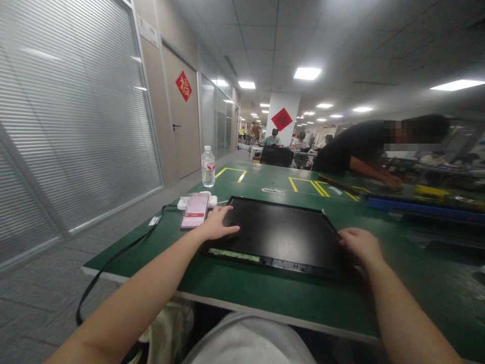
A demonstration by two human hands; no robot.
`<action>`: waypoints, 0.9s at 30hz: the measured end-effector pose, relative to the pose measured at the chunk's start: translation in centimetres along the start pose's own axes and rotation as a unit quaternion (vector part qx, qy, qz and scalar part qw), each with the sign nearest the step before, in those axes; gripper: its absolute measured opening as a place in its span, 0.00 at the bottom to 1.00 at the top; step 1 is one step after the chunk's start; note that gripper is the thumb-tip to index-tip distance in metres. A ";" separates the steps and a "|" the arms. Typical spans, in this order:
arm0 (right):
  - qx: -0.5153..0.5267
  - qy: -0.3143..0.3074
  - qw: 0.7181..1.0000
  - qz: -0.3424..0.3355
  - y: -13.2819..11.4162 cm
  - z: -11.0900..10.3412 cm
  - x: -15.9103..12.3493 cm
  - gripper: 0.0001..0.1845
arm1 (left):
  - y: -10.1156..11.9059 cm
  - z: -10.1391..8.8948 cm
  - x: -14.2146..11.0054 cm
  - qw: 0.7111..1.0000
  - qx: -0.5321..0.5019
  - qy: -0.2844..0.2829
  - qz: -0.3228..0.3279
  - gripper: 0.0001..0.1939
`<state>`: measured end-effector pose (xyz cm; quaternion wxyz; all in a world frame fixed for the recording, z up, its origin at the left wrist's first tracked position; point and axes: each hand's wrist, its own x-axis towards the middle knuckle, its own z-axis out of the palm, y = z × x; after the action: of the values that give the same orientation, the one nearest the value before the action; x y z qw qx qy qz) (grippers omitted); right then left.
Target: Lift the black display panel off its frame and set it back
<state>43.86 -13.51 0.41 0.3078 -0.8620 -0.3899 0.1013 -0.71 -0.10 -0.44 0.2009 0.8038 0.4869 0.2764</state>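
A black screen [282, 232] is lying on the green counter [273, 290]. The left hand [219, 224] is spreading over its left edge; the right hand [361, 246] is curling at its right edge, whether pinching I cannot tell.

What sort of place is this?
Probably an electronics assembly or repair workroom: a dark flat panel with a green circuit strip lies on a green worktable, a co-worker bends over at right, and more people are at tables farther back.
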 end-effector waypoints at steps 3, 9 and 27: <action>-0.003 -0.003 1.000 0.005 -0.1 -0.1 -0.2 0.17 | 0.4 -0.4 -0.4 0.993 0.091 -0.065 0.034 0.40; 0.000 -0.008 1.000 0.011 -0.3 -0.2 -0.4 0.16 | 0.7 -1.4 -0.7 0.981 0.070 -0.133 0.124 0.40; -0.007 -0.008 1.000 0.004 -0.1 -0.2 -0.3 0.16 | 0.5 -1.1 -0.4 0.960 -0.015 -0.173 0.218 0.41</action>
<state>43.69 -13.74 0.59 0.2979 -0.8648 -0.3898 0.1067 -1.25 -0.65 0.60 0.2288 0.9230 0.2534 0.1778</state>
